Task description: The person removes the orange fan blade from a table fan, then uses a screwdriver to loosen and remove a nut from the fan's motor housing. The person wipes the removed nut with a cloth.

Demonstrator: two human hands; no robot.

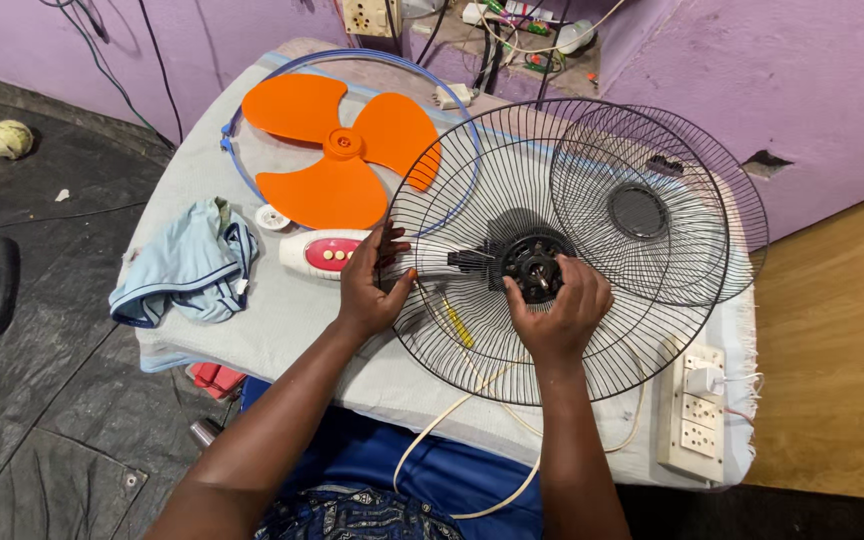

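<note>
While gripped, orange blade (337, 150) beside grille (512, 330).

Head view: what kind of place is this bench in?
Probably a small home repair corner: a cloth-covered table against purple walls, a dismantled fan's orange blade and wire guards, and socket boards with loose wiring.

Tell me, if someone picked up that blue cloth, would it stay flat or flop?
The blue cloth would probably flop and hang down, since it already lies crumpled in soft folds on the table. It looks thin, so it is likely light. It should not roll or break, though it might slide off the padded edge if pushed.
</note>
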